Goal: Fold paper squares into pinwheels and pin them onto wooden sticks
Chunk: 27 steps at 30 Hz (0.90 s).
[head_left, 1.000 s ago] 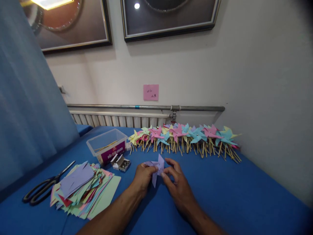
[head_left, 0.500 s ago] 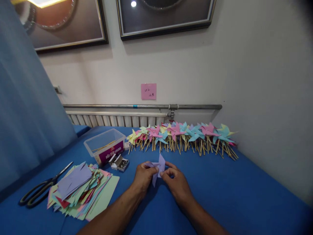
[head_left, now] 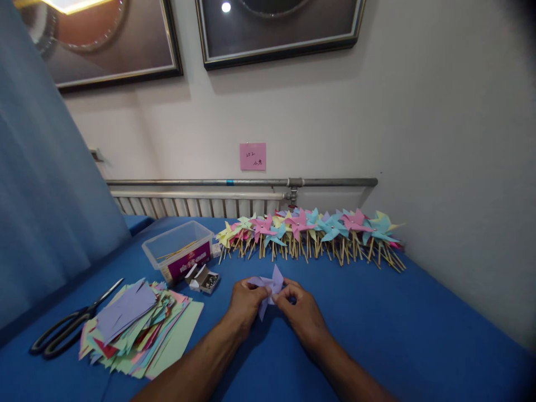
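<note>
2 hands pinch purple paper pinwheel (head_left: 270, 287) between them: left hand (head_left: 245, 304), right hand (head_left: 304, 312), fingertips clamped on folds. Finished pinwheels (head_left: 310, 234) far; paper stack (head_left: 138, 329) left.

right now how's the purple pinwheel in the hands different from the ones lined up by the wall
The purple pinwheel is held in the left hand and right hand and shows no stick; the row of pinwheels lies on the blue table with wooden sticks attached. It is one colour; the row mixes pink, blue, yellow. Both are folded paper.
</note>
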Each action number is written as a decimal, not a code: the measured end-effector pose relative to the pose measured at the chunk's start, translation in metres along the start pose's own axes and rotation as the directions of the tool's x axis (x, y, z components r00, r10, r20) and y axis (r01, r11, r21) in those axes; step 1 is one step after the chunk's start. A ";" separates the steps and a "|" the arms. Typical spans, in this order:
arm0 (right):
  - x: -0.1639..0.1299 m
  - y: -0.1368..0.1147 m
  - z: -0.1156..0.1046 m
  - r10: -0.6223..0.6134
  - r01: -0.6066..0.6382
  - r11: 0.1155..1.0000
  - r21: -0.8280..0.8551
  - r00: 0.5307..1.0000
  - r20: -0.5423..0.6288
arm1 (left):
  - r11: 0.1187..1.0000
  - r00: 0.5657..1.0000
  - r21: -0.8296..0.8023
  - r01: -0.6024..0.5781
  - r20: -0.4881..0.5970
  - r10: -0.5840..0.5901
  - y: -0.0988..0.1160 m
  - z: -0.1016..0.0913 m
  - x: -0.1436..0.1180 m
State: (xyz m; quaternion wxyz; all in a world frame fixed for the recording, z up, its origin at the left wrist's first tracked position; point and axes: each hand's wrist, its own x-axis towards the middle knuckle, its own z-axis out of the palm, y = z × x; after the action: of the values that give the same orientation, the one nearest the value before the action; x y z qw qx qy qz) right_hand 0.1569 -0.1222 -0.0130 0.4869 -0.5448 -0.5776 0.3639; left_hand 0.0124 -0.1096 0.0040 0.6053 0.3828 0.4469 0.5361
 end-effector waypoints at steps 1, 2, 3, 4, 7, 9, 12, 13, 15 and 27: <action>0.002 0.002 0.001 0.017 -0.016 0.999 0.052 1.000 -0.020 | 1.000 1.000 -0.007 0.001 0.004 -0.001 0.000 0.000 0.000; 0.003 0.005 0.002 0.040 -0.035 0.992 0.123 0.998 -0.038 | 1.000 1.000 -0.012 0.002 0.011 -0.002 -0.001 -0.001 0.000; 0.005 0.008 0.004 0.065 -0.055 0.977 0.207 0.997 -0.042 | 1.000 1.000 -0.016 0.004 0.021 -0.004 -0.001 -0.001 0.000; 0.007 0.011 0.005 0.086 -0.075 0.953 0.292 0.996 -0.025 | 1.000 0.999 -0.020 0.007 0.034 -0.006 -0.002 -0.001 0.000; 0.010 0.017 0.007 0.101 -0.141 0.901 0.409 0.988 0.119 | 1.000 0.998 -0.026 0.011 0.067 -0.010 -0.002 -0.001 -0.001; 0.009 0.016 0.005 0.106 -0.173 0.897 0.406 0.978 0.182 | 1.000 0.996 -0.018 0.013 0.083 -0.011 -0.002 0.000 -0.003; 0.006 0.011 0.002 0.109 -0.180 0.899 0.399 0.975 0.194 | 1.000 0.996 0.012 0.004 0.094 -0.005 -0.001 0.001 -0.004; 0.006 0.010 0.001 0.106 -0.175 0.903 0.392 0.976 0.189 | 1.000 0.996 0.019 0.001 0.092 -0.003 -0.001 0.001 -0.004; 0.007 0.009 0.001 0.105 -0.164 0.917 0.363 0.979 0.177 | 1.000 0.996 0.026 -0.002 0.092 0.000 0.000 0.001 -0.003; 0.007 0.010 -0.002 0.194 -0.213 0.933 0.289 0.977 0.092 | 0.992 0.995 0.114 -0.048 0.091 0.038 0.004 -0.006 0.001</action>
State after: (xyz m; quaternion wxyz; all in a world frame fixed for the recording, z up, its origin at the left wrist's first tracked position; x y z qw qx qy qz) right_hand 0.1624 -0.1137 -0.0210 0.5049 -0.5109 -0.4715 0.5116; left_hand 0.0056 -0.1081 0.0059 0.5896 0.4504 0.4416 0.5045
